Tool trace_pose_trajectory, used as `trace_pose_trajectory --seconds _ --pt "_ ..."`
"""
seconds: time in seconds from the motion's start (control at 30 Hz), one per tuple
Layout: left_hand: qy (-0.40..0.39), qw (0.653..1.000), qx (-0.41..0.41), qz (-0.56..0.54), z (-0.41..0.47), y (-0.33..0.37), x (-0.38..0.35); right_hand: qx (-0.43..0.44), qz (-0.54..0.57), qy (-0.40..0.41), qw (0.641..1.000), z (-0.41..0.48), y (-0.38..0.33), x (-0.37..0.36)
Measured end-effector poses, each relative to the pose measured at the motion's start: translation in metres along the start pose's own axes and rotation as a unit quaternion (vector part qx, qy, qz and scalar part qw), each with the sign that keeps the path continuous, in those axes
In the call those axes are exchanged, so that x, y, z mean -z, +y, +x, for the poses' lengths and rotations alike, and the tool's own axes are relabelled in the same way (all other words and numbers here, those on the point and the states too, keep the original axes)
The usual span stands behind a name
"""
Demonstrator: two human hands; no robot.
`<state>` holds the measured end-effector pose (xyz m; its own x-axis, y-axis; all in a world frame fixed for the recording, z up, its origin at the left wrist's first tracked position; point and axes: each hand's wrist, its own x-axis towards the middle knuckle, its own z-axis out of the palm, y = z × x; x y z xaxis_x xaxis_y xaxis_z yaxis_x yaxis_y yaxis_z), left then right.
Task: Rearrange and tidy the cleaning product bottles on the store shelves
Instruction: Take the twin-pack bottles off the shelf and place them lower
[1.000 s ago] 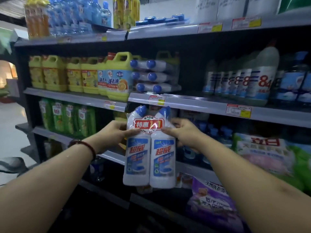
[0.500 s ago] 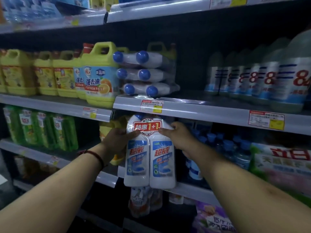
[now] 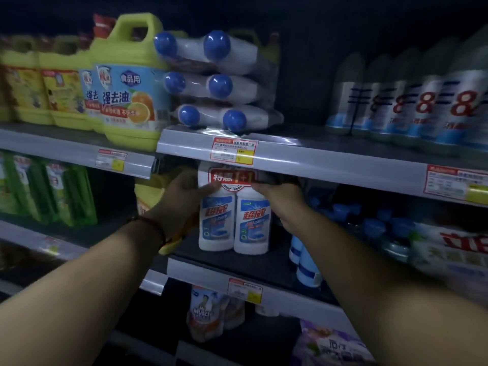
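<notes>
A twin pack of white cleaner bottles [image 3: 234, 223] with blue labels and a red "1+1" band stands upright on the middle shelf [image 3: 211, 273], its blue caps hidden behind the shelf edge above. My left hand [image 3: 187, 188] grips its upper left side and my right hand [image 3: 280, 194] grips its upper right side. On the shelf above, several more twin packs [image 3: 211, 80] lie stacked on their sides, blue caps facing out.
Yellow-green detergent jugs [image 3: 126, 83] stand left of the stack, and white "84" bottles [image 3: 422, 107] fill the right. Green refill pouches [image 3: 60, 191] sit at lower left, blue-capped bottles [image 3: 369, 228] right of the pack. The upper shelf edge [image 3: 330, 159] hangs just above my hands.
The twin pack has moved forward and into the middle shelf, under the upper shelf edge, and now rests on the shelf. Both hands kept their grip. The view came closer.
</notes>
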<state>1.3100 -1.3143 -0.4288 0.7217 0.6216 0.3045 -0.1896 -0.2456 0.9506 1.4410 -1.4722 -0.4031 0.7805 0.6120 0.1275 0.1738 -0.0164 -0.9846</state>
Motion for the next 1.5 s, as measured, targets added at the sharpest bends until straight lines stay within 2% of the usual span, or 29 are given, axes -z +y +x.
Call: trace_pose_trajectory --seconds 0.07,0.17,0.3,0.4,0.6,0.8,1.03,1.17,1.33,1.5 --pt "-0.016 0.999 -0.027 0.000 -0.001 -0.017 0.005 0.035 -0.029 0.031 0.998 -0.002 0.014 -0.002" --pt "-0.022 0.996 -0.020 0.081 -0.008 -0.044 0.006 0.071 -0.123 0.063 0.988 -0.007 0.038 -0.015" --pt "0.061 0.984 -0.040 0.161 -0.026 -0.078 -0.014 0.068 -0.203 0.086 0.973 -0.018 0.081 -0.028" --pt "0.099 0.983 -0.054 0.146 -0.032 -0.091 -0.024 0.041 -0.263 0.059 0.962 -0.030 0.111 -0.027" --pt "0.096 0.985 -0.050 0.136 -0.028 -0.095 -0.036 0.059 -0.348 0.055 0.934 -0.044 0.133 -0.023" --pt "0.103 0.973 -0.068 0.196 -0.023 -0.099 -0.058 0.041 -0.355 0.074 0.931 -0.047 0.129 -0.017" --pt "0.078 0.977 -0.054 0.190 -0.018 -0.104 -0.083 0.046 -0.456 0.050 0.887 -0.056 0.140 -0.015" --pt "0.048 0.974 -0.044 0.217 -0.011 -0.107 -0.103 0.027 -0.441 0.059 0.895 -0.052 0.137 -0.010" --pt "0.015 0.967 -0.069 0.244 0.005 -0.108 -0.134 0.045 -0.398 0.052 0.915 -0.044 0.147 -0.009" --pt "0.043 0.956 -0.022 0.289 0.014 -0.110 -0.154 0.022 -0.361 0.051 0.931 -0.033 0.148 -0.002"
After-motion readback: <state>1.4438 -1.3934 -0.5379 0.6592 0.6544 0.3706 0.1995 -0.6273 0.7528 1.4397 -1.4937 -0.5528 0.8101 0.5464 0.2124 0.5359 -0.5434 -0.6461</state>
